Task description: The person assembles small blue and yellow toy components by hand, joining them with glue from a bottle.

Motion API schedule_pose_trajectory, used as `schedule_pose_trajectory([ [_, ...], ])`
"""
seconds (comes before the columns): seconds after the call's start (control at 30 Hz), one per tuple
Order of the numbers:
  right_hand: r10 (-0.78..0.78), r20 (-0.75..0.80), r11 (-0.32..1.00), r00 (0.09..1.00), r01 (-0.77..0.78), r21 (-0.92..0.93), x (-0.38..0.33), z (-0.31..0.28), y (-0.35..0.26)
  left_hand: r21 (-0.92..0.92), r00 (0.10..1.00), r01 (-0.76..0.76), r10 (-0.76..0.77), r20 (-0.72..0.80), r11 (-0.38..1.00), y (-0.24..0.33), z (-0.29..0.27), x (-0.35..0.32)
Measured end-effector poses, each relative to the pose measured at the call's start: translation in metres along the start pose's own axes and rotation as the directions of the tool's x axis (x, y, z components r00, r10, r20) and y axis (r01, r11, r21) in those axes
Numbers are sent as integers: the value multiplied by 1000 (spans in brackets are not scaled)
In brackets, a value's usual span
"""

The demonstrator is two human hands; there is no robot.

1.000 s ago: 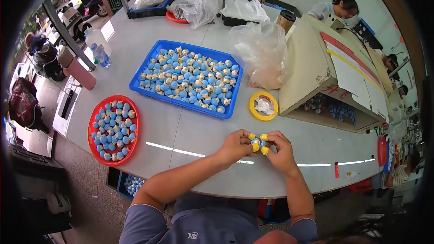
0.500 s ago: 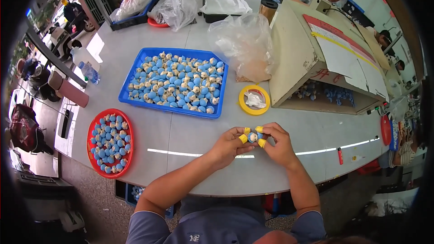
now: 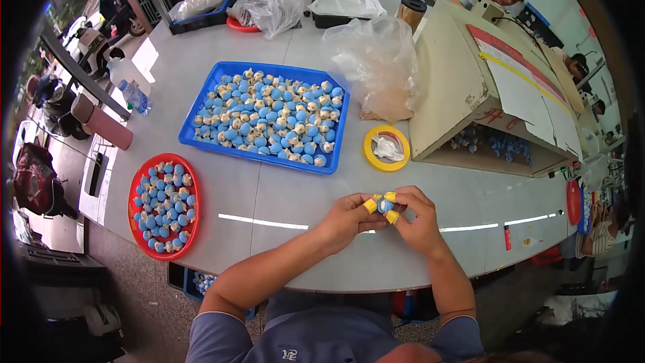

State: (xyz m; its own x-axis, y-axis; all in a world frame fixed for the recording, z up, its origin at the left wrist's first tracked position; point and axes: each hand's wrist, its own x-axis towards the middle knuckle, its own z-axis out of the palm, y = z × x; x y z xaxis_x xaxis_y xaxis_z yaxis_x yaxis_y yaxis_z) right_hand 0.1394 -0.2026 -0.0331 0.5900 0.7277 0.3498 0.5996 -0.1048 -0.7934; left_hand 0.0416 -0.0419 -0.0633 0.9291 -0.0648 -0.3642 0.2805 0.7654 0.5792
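Between the fingertips of both hands is a small blue-and-cream figurine head (image 3: 384, 206), held just above the near part of the table. My left hand (image 3: 346, 218) pinches it from the left, and my right hand (image 3: 416, 218) from the right. Yellow covers wrap the thumb and forefinger tips of each hand and hide part of the piece. Beyond my hands lies a blue tray (image 3: 259, 160) full of similar blue-and-cream pieces (image 3: 269, 117). More of them fill a round red tray (image 3: 195, 228) at the left.
A roll of yellow tape (image 3: 369, 150) lies past my hands. At the right stands a large cream box (image 3: 443, 94) with blue pieces inside. Plastic bags (image 3: 373, 60) lie toward the back, a pink bottle (image 3: 111, 128) stands left, and a red marker (image 3: 507, 237) lies right. A co-worker sits behind the box.
The figurine head has turned in my fingers, with more of its blue side showing. Both hands have shifted slightly right and closed in around it. The whole view has moved a little.
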Motion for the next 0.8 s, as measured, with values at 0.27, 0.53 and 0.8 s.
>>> schedule_pose_trajectory([
  [0.27, 21, 19, 1000, 1000, -21, -10, -1, 1, 0, 13, 1000, -12, 12, -3, 1000, -6, -2, 1],
  [0.53, -23, 35, 993, 999, 27, -112, -1, 0, -2, 16, 999, -43, 43, -6, 999, -10, -4, 2],
  [0.8, -77, 42, 987, 996, 82, -138, 0, -1, -2, 11, 998, -62, 62, -17, 998, -12, -3, 3],
])
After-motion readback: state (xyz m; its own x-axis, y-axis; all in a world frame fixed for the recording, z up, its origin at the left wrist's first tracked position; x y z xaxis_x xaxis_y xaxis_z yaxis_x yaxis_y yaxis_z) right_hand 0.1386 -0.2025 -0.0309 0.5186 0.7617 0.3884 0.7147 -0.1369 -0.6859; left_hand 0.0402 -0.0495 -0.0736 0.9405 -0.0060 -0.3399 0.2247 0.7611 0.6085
